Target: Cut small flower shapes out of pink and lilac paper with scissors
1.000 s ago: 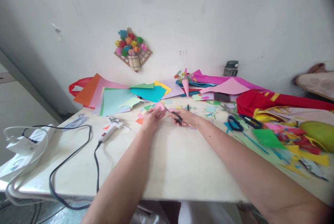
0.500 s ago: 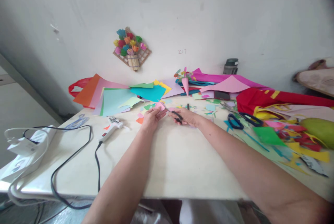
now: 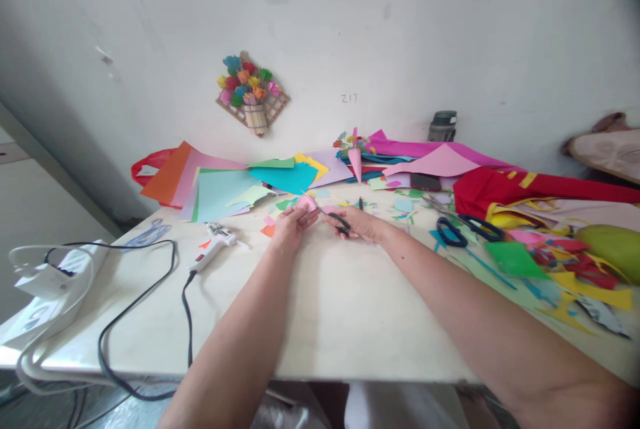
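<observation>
Near the middle of the table, my left hand [image 3: 295, 224] is closed on a small piece of pink paper [image 3: 307, 202]. My right hand [image 3: 353, 223] grips the black handles of small scissors [image 3: 339, 221], whose blades point up and left to the pink paper. Whether the blades are parted is too small to tell. Small coloured paper scraps lie around and behind both hands. A pink paper cone with small flowers [image 3: 355, 164] stands behind them.
A glue gun [image 3: 213, 252] with a black cord and a power strip [image 3: 55, 296] are at the left. Coloured sheets [image 3: 225, 190] lie along the back. At the right are large blue-handled scissors [image 3: 451, 233], red fabric [image 3: 500, 192] and paper scraps.
</observation>
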A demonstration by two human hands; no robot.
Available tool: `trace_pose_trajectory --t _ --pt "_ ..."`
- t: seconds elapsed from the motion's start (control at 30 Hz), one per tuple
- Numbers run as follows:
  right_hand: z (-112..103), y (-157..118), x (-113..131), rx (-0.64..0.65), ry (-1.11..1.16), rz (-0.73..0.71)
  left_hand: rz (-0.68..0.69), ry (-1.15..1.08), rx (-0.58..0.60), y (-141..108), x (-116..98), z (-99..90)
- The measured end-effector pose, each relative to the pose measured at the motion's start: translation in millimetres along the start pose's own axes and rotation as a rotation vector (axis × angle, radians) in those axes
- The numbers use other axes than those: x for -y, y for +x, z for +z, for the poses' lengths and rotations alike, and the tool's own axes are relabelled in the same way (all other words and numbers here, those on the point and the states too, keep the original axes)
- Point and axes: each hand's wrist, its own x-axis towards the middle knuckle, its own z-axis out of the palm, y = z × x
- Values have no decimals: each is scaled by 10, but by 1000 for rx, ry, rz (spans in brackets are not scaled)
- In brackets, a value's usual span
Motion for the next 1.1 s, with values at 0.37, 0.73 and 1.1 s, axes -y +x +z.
trace_pose_trajectory --t 0.37,0.73,1.1 --pt "3 -12 22 0 -12 7 -9 -25 -4 2 -3 2" --pt "16 -45 67 -7 -17 24 -26 -43 4 -9 -11 3" --pt "-6 -15 39 3 -10 10 -24 -34 2 -30 -23 15"
